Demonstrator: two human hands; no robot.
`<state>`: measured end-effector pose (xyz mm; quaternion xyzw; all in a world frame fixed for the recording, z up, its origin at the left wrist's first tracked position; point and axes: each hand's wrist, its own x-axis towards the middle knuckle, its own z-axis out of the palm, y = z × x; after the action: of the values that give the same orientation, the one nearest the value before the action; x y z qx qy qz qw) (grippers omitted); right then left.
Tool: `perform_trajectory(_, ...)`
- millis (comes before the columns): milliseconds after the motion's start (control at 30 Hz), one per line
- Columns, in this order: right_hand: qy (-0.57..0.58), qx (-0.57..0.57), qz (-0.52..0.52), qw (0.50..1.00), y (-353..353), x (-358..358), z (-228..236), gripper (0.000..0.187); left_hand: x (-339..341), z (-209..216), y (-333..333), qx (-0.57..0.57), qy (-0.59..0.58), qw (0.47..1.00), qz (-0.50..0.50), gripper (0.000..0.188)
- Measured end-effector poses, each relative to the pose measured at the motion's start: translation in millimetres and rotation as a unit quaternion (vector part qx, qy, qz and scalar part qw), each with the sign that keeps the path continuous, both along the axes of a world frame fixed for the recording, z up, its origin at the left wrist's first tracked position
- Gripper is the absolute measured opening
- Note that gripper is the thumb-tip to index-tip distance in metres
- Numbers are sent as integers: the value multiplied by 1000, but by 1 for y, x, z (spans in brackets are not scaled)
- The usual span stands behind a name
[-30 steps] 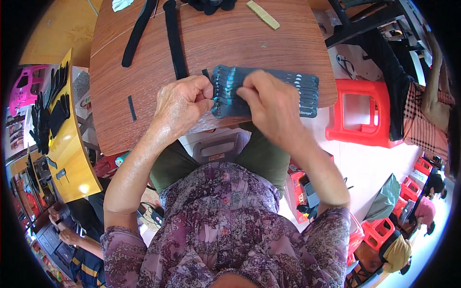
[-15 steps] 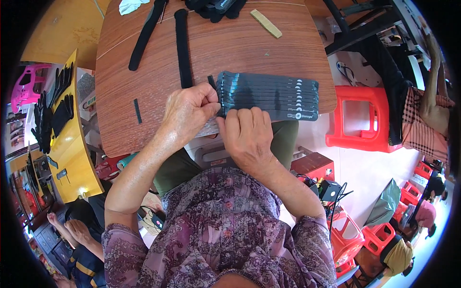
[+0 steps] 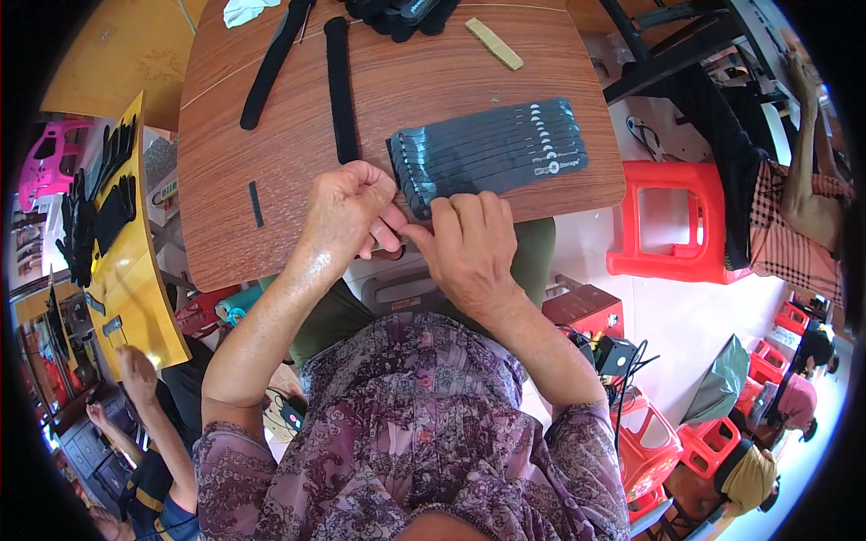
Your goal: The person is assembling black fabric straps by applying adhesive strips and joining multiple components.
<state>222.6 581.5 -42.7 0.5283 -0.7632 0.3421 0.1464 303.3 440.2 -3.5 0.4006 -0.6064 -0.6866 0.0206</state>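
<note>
A fanned stack of flat, dark grey, glossy sleeves [image 3: 478,149] with white print lies on the wooden table near its front edge. My left hand [image 3: 347,207] is by the stack's left end, thumb and forefinger pinched, other fingers curled beneath; what it pinches is too small to make out. My right hand [image 3: 474,248] is closed at the stack's near left corner, its thumb reaching toward the left fingers. Whatever the right fingertips hold is hidden. Beyond my left hand lies a black fabric strap [image 3: 340,99], and a short dark strip [image 3: 256,205] rests to its left.
Another black strap [image 3: 271,77], a bundle of black straps [image 3: 406,16], a white cloth [image 3: 245,11] and a yellowish flat bar [image 3: 494,44] lie farther back on the table [image 3: 225,162]. A red stool [image 3: 672,221] stands right. People sit at both sides.
The stack of sleeves has turned, its right end swinging away from me, and shifted slightly left. My left hand's lower fingers have come out under its pinch. The right hand stays near the corner.
</note>
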Motion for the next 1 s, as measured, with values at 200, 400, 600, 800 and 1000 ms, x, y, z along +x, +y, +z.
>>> perform_trajectory(200,85,56,30,994,1,-6,0,20,1,-1,0,-17,2,1000,-6,21)
perform_trajectory(400,26,-66,57,996,2,-8,-4,14,4,5,5,76,12,997,-8,35)
perform_trajectory(600,3,-21,32,999,2,-5,0,19,0,-2,8,180,52,982,28,37)
perform_trajectory(800,79,73,35,994,-1,-14,5,22,6,-1,8,146,50,988,9,29)
perform_trajectory(1000,63,9,110,992,-5,-24,-3,10,11,-1,3,132,40,990,37,24)
